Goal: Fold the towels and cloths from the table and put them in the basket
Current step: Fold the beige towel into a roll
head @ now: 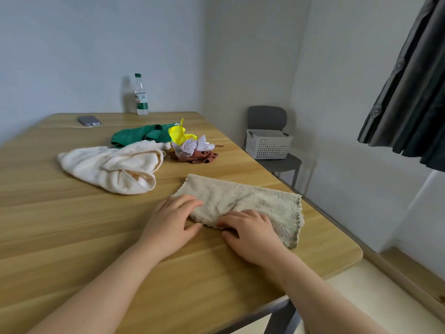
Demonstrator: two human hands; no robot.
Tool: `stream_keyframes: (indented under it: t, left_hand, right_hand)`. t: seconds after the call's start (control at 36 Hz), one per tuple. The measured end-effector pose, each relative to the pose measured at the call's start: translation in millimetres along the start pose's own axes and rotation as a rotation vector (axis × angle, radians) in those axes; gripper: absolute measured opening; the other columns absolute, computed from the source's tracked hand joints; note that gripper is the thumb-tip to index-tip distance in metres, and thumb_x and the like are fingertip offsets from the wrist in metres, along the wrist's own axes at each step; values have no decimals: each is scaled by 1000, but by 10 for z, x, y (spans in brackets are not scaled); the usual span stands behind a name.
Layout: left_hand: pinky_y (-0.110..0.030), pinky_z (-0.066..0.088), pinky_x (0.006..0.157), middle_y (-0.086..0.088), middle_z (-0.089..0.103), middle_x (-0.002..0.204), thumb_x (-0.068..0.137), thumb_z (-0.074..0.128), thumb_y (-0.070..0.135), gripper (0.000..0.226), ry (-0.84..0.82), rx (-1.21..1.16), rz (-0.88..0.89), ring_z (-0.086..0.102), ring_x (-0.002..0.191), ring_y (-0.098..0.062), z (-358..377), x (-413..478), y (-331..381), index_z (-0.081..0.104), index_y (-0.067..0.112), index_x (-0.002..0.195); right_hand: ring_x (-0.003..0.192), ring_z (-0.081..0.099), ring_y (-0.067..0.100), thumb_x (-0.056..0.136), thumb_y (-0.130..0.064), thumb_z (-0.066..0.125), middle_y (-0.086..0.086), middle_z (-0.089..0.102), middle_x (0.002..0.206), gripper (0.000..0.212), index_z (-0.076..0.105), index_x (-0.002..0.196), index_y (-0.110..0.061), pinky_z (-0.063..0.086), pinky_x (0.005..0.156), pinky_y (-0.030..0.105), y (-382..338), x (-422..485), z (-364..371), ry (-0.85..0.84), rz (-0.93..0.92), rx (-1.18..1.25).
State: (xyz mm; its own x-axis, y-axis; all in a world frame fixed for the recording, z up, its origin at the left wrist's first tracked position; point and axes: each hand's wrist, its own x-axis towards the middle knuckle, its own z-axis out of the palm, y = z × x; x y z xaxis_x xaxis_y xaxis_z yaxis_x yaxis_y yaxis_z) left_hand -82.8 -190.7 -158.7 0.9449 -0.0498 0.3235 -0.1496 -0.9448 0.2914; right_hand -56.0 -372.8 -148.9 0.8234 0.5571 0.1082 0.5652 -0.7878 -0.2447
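Head view, beige cloth [243,201]: we see it lying flat near the bench's right front corner. It is a fluffy, nubbly rectangle with scalloped hems, and two layers show at its right end.
Left hand [172,220]: our fingers lie over the cloth's left end, with the thumb at its near corner, pinching it.
Right hand [252,233]: our fingers curl over the near edge with the thumb just below, gripping the cloth.
Bench [72,237]: pale wood-grain top with a rounded corner.
Pile behind: a rumpled cream towel [113,166], a green cloth [137,136], a yellow cloth [178,135], a dotted lilac cloth [192,147] and a brown cloth [195,157].
Basket [268,143]: white perforated plastic, sitting on a grey chair [267,116] beside the bench.
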Motion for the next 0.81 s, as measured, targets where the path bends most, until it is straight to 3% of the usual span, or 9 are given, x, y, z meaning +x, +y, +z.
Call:
stream_keyframes:
  t: [0.17,0.22,0.28,0.39,0.44,0.56,0.64,0.72,0.81]
  left_hand:
    - [-23,18,110,21,59,120,91,51,32,23,-15,136,53,48,114,-3,-147,-13,-46,59,36,112]
    - [-23,31,92,20,61,109,92,48,29,22,16,169,10,48,113,-10,-227,-47,-43,59,35,110]
    - [-22,30,66,18,57,83,92,48,27,20,82,132,-12,49,100,-14,-260,-54,-56,60,33,107]
    - [-17,26,53,16,46,59,79,64,8,19,248,64,-10,45,66,-14,-265,-48,-119,63,20,93]
    - [-22,36,56,13,56,64,68,69,-1,29,287,101,32,41,58,-11,-265,-36,-140,60,19,88]
    - [-24,32,80,21,49,100,84,56,25,25,21,66,-26,49,94,-5,-248,-41,-139,50,31,108]
    - [-25,33,94,23,52,113,85,56,43,29,-61,100,-15,47,110,-2,-213,-51,-135,50,37,112]
    - [-27,32,98,22,50,121,89,51,42,29,-65,127,-34,44,116,-3,-174,-40,-113,49,37,117]
    - [-28,33,102,20,50,124,91,48,39,27,-62,118,-43,41,119,-5,-133,-30,-110,52,37,118]
  right_hand:
    - [127,37,11,93,-34,47,-18,46,137,38,48,130,-37,25,102,28,66,-38,-24,11,-158,-5]
    - [126,39,12,94,-35,45,-17,42,140,40,45,134,-35,27,101,27,117,-62,-24,75,-134,-73]
    - [124,42,15,94,-30,42,-14,44,139,40,45,134,-31,29,99,29,173,-77,-37,139,-79,-154]
    - [120,43,18,90,-20,44,-11,52,132,42,46,131,-28,28,97,30,249,-73,-112,180,33,-282]
    - [122,42,17,90,-18,46,-11,51,133,43,45,131,-28,27,98,30,273,-70,-165,221,111,-295]
    - [130,36,22,90,-29,51,-4,43,141,50,37,138,-24,28,106,36,325,-79,-281,317,459,-57]
    - [128,38,29,89,-45,49,5,47,137,55,36,134,-18,29,104,41,415,-95,-317,232,693,53]
    - [124,38,31,90,-48,48,7,52,127,49,41,126,-16,29,101,41,460,-113,-296,149,756,111]
    - [117,42,31,89,-34,53,5,54,103,30,45,112,-16,30,95,39,450,-91,-285,138,770,180]
